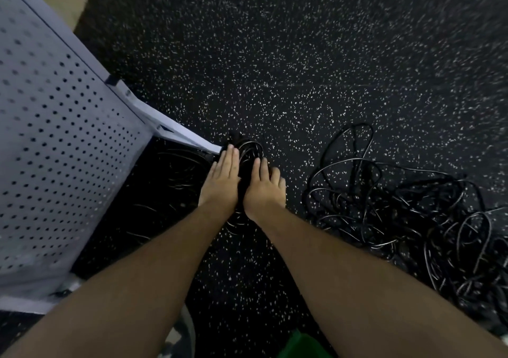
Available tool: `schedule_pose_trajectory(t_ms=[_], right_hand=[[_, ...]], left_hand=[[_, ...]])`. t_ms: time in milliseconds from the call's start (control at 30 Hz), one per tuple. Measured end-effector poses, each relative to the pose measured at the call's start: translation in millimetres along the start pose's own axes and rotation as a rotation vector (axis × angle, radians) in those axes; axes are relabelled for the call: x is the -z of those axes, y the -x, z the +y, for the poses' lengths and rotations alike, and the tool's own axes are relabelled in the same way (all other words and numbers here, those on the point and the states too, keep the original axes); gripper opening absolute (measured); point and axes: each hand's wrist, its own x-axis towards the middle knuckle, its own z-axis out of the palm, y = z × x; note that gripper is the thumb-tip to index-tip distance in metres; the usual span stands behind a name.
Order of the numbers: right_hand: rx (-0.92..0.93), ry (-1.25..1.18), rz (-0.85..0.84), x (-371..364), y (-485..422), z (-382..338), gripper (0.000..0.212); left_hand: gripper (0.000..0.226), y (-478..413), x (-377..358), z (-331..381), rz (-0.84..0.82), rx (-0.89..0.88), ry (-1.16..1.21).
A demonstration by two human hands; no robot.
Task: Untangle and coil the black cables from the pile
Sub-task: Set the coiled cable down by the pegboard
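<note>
Roughly near-to-far, black coil (pixel 248 150).

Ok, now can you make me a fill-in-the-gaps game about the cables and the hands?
1. The left hand and right hand rest on a coiled cable coloured ____.
2. The tangled pile lies to the ____ of the hands.
3. The pale panel is dotted with round ____.
4. The floor is dark with ____ specks.
Missing words: black, right, holes, white.
</note>
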Motion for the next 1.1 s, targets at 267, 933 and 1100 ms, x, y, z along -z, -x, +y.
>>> schedule_pose_trajectory(t_ms=[267,933,1100], right_hand=[[0.131,-0.053,-0.056,37.2,29.9,25.0,0.059],[-0.302,0.016,0.459,76.5,177.3,260.2,0.052],[-0.485,-0.512,0.100,96.6,160.2,273.5,0.066]], left_hand=[[0.063,11.6,34.8,22.0,-0.086,0.049,-0.135],[0.079,87.2,12.7,314.7,-0.148,-0.396,0.084],[0.075,73.4,26.4,331.6,-0.398,-0.320,0.144]])
